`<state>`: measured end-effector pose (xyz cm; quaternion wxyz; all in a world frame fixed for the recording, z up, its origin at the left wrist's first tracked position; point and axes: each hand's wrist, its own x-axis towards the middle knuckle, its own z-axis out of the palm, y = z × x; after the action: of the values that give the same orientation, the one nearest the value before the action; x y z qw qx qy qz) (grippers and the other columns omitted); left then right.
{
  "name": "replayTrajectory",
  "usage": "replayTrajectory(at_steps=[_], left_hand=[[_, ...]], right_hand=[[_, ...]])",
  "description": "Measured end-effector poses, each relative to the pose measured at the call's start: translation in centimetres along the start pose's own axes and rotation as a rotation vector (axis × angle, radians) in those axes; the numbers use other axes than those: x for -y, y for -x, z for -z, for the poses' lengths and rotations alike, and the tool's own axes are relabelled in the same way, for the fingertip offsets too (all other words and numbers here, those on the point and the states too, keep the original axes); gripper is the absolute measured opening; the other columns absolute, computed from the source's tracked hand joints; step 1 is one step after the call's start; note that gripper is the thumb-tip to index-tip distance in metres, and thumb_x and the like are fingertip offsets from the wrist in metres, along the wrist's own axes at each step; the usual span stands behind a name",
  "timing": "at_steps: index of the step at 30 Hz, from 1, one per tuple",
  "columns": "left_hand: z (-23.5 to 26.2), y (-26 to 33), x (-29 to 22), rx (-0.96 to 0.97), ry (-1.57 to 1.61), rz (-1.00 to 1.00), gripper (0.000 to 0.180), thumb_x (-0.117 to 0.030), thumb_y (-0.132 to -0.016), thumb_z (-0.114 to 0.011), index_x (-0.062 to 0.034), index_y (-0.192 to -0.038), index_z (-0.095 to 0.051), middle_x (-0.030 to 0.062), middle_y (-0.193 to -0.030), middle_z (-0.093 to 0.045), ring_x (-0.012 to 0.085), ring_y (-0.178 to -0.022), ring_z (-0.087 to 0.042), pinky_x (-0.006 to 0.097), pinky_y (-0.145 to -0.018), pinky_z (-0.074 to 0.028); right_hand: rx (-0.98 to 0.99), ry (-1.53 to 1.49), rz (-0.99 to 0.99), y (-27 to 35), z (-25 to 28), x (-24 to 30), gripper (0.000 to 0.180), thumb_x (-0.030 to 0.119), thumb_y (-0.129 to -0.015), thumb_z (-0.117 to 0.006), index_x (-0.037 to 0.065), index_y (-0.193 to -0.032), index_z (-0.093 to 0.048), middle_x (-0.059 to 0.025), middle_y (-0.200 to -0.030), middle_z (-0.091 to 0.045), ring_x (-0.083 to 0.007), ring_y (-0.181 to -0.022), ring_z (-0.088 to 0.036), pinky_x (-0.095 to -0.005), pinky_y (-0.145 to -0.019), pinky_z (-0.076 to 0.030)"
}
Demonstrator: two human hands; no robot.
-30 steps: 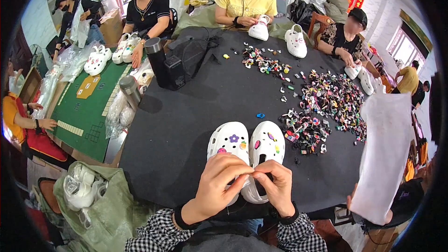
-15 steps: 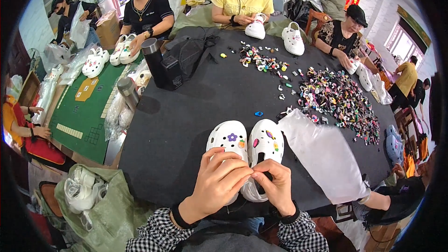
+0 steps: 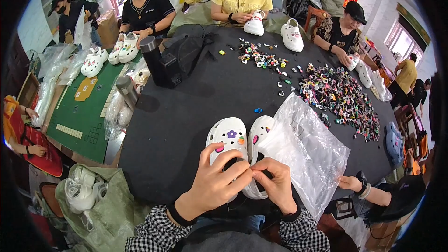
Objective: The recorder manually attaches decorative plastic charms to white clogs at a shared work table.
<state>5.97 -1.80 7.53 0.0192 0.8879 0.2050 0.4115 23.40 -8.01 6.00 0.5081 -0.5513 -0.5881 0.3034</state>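
At the lower centre of the frame, the left hand (image 3: pixel 212 184) and the right hand (image 3: pixel 277 184) met fingertip to fingertip over the heel ends of a pair of white clogs (image 3: pixel 240 142), their fingers pinched together on something too small to make out. The clogs lay side by side on the black counter (image 3: pixel 186 107), studded with coloured charms. A clear plastic bag (image 3: pixel 305 147) touched them on the right, and a heap of loose charms (image 3: pixel 338 95) lay well apart at the upper right.
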Motion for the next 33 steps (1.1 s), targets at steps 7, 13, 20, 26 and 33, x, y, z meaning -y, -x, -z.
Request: replayTrajectory(at_steps=[7,13,20,26,33], left_hand=[[-0.6,1.0,-0.1,-0.104,0.005,-0.041,0.009,-0.014,-0.075,-0.072,-0.0126,-0.082,-0.066,-0.0038,-0.098,-0.062,0.0175,-0.101,-0.059,0.05,-0.096,-0.04],[0.4,0.6,-0.1,-0.23,0.137,0.037,0.02,-0.005,-0.072,-0.073,-0.0093,-0.089,-0.064,0.001,-0.099,-0.063,0.0212,-0.095,-0.063,0.048,-0.093,-0.042],[-0.2,0.3,0.4,-0.251,0.274,0.102,0.019,-0.003,-0.071,-0.064,-0.0066,-0.088,-0.057,0.0057,-0.093,-0.062,0.0248,-0.09,-0.062,0.044,-0.088,-0.044],[0.3,0.7,1.7,-0.293,0.382,0.183,0.009,-0.003,-0.065,-0.051,-0.0045,-0.074,-0.05,0.0108,-0.075,-0.055,0.0281,-0.07,-0.055,0.044,-0.08,-0.045],[1.3,2.6,4.5,-0.407,0.31,0.466,0.011,-0.005,-0.086,-0.056,-0.0015,-0.076,-0.053,0.0133,-0.073,-0.054,0.0329,-0.071,-0.055,0.042,-0.073,-0.047]], right_hand=[[0.013,-0.216,-0.092,0.5,-0.7,-0.2,0.006,0.003,-0.085,-0.071,-0.001,-0.088,-0.069,-0.0065,-0.083,-0.07,-0.0109,-0.074,-0.064,-0.0246,-0.067,-0.049],[-0.008,-0.187,-0.153,0.7,-0.4,-1.1,0.006,0.005,-0.087,-0.07,-0.001,-0.089,-0.07,-0.0063,-0.083,-0.07,-0.0103,-0.075,-0.063,-0.024,-0.069,-0.049],[-0.007,-0.286,-0.152,0.8,-0.3,-0.7,0.008,0.005,-0.087,-0.07,-0.002,-0.089,-0.071,-0.0061,-0.084,-0.07,-0.0107,-0.077,-0.063,-0.024,-0.072,-0.049],[-0.006,-0.181,-0.077,0.7,-0.1,0.2,0.006,-0.001,-0.087,-0.066,-0.003,-0.092,-0.068,-0.0104,-0.089,-0.068,-0.0132,-0.077,-0.064,-0.0249,-0.072,-0.05],[-0.27,0.246,0.139,7.8,4.0,1.7,0.01,0.003,-0.089,-0.058,-0.002,-0.097,-0.061,-0.0175,-0.093,-0.064,-0.0268,-0.081,-0.062,-0.0352,-0.074,-0.049]])
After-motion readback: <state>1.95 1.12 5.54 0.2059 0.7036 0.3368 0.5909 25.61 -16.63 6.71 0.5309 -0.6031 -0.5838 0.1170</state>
